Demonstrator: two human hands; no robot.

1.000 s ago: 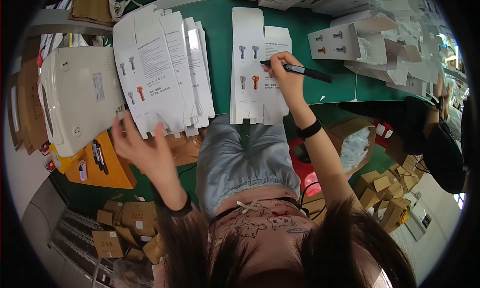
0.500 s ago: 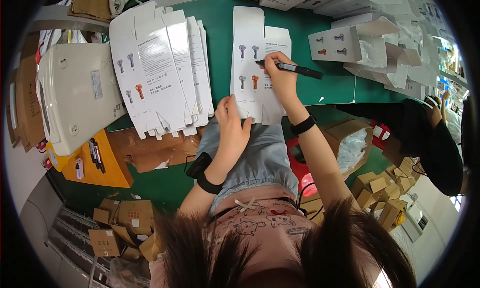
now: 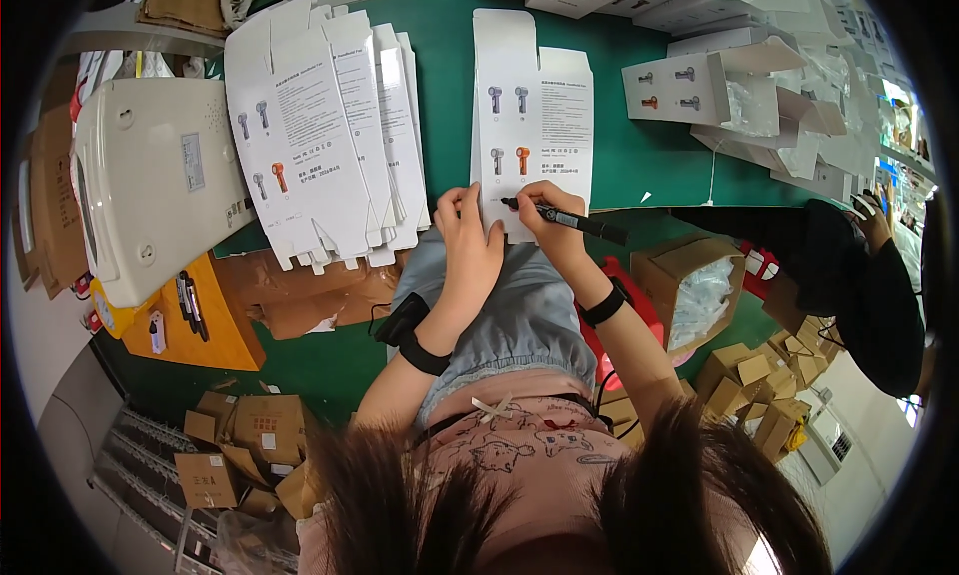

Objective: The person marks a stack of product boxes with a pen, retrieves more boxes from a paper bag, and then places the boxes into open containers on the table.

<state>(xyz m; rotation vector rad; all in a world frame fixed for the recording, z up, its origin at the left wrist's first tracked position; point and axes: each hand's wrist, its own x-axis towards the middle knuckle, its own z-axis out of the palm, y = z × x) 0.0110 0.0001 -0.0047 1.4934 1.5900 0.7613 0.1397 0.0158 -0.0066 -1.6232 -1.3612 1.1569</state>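
Note:
A flattened white carton (image 3: pixel 561 120) lies in front of me, printed with small pictures of handheld fans and lines of text. Between the fingers of my right hand (image 3: pixel 555 225) is a black marker pen (image 3: pixel 596 227), its tip at the carton's lower part, below the fan pictures. Whether the tip touches the card I cannot tell. My left hand (image 3: pixel 470 243) rests at the carton's lower left edge, thumb apart from the fingers, steadying it. To the left lies a stack of similar flattened cartons (image 3: pixel 300 85), overlapping one another.
The green table (image 3: pixel 445 65) carries folded white boxes (image 3: pixel 674 87) with plastic-wrapped contents at the right. A cream-coloured machine (image 3: pixel 160 195) stands at far left, near several pens (image 3: pixel 192 305). An open cardboard box (image 3: pixel 649 270) sits below on the right. Another person's dark sleeve (image 3: pixel 869 305) shows there.
My right hand with the marker pen has moved down the carton, from beside the fan pictures to below them. The left hand stays at the lower left edge.

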